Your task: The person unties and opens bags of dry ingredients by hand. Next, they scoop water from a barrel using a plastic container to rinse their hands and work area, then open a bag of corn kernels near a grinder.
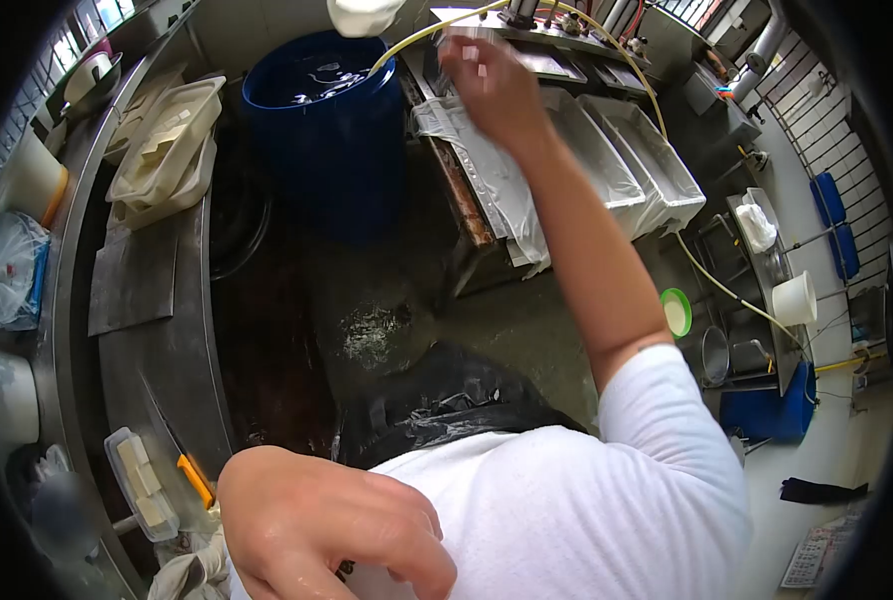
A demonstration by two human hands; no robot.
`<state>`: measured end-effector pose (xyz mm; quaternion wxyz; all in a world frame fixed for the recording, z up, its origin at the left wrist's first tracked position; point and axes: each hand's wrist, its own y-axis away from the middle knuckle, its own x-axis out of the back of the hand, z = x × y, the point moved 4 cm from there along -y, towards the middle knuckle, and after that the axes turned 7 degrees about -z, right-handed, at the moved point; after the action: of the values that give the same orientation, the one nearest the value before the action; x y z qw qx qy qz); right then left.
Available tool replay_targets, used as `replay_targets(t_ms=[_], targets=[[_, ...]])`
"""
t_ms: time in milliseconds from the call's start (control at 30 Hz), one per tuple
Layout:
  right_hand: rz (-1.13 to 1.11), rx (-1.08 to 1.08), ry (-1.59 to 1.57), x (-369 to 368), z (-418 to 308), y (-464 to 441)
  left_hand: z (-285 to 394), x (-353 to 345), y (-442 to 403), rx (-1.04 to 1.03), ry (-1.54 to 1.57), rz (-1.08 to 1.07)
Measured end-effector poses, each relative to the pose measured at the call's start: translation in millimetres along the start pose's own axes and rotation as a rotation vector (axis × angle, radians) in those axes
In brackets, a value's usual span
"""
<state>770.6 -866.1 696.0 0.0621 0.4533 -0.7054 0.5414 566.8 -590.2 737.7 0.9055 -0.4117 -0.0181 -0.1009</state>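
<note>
My left hand (327, 520) is close in front of my white shirt at the bottom, its fingers curled inward. What it holds, if anything, is hidden. My right arm stretches forward, and my right hand (492, 85) is above the near-left end of the lined troughs (487, 180). Motion smears its fingers, so I cannot tell whether they grip anything. To the left of that hand stands a blue barrel (317, 150) of dark liquid, with a yellow hose (422, 35) running over its rim. A white rounded object (364, 15), cut off by the top edge, appears above the barrel.
Along the left runs a metal counter (147, 360) bearing stacked cream trays (172, 140), a knife with an orange handle (195, 480) and a plastic tub (127, 465) of pale blocks. A white bucket (795, 300) and a green-rimmed bowl (676, 313) are on the right. The floor looks wet.
</note>
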Motion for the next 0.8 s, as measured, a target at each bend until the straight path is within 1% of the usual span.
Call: replay_targets(t_ms=[67, 100, 133, 167, 200, 233, 267, 300, 333, 367, 400, 433, 467, 500, 567, 600, 633, 700, 767, 800], targets=[[-0.154, 0.159, 0.045, -29.0, 21.3, 59.1, 3.8, 8.7, 9.9, -0.02, 0.007, 0.005], [-0.337, 0.088, -0.019, -40.3, 29.2, 102.6, 3.7, 14.0, 13.9, -0.047, 0.042, 0.005], [-0.505, -0.052, -0.161, -46.8, 39.9, 150.5, 2.7, 20.4, 16.3, -0.072, 0.08, -0.002], [-0.597, -0.086, -0.073, -47.6, 54.2, 199.9, 1.3, 27.2, 18.2, -0.075, 0.086, -0.013], [-0.8, -0.205, 0.041, -48.9, 77.9, 256.9, -1.5, 34.5, 19.4, -0.074, 0.14, -0.021], [-0.948, -0.265, 0.195, -37.8, 89.2, 311.6, -6.3, 41.8, 19.4, -0.071, 0.198, -0.033], [-1.008, -0.329, 0.256, -23.0, 104.7, 372.6, -13.8, 47.0, 17.0, -0.102, 0.242, -0.035], [-1.093, -0.49, 0.26, 0.1, 106.8, 421.8, -28.7, 45.7, 15.7, -0.101, 0.272, -0.061], [-1.17, -0.73, 0.26, 25.8, 105.9, 470.7, -42.3, 46.1, 16.3, -0.229, 0.313, -0.008], [-1.288, -0.962, 0.31, 47.8, 107.6, 528.0, -48.8, 53.8, 11.6, -0.292, 0.368, 0.0], [-1.334, -1.054, 0.322, 73.6, 99.6, 575.9, -55.5, 61.6, 6.8, -0.355, 0.422, 0.005], [-1.378, -1.15, 0.326, 99.4, 87.7, 622.3, -59.9, 70.1, -6.8, -0.272, 0.466, -0.12], [-1.355, -1.261, 0.329, 126.6, 76.4, 668.3, -70.4, 72.0, -22.2, -0.189, 0.504, -0.251], [-1.325, -1.37, 0.324, 149.4, 63.9, 712.5, -83.8, 69.6, -31.8, -0.182, 0.559, -0.302], [-1.272, -1.563, 0.293, 189.3, 36.2, 785.3, -114.8, 54.1, -51.2, -0.077, 0.601, -0.356], [-1.056, -1.883, 0.185, 208.0, 19.6, 817.6, -128.1, 46.4, -68.4, -0.044, 0.572, -0.337], [-0.809, -2.175, 0.055, 221.4, -2.8, 845.0, -143.3, 38.7, -87.1, -0.032, 0.616, -0.396], [-0.681, -2.222, -0.007, 228.1, -29.1, 910.7, -179.2, 20.5, -123.8, -0.047, 0.583, -0.478], [-0.688, -2.156, -0.095, 227.4, -47.0, 967.9, -222.0, -5.5, -152.9, -0.019, 0.629, -0.592], [-0.689, -2.18, -0.119, 227.2, -58.2, 975.6, -246.6, -19.5, -165.4, 0.055, 0.655, -0.489]])
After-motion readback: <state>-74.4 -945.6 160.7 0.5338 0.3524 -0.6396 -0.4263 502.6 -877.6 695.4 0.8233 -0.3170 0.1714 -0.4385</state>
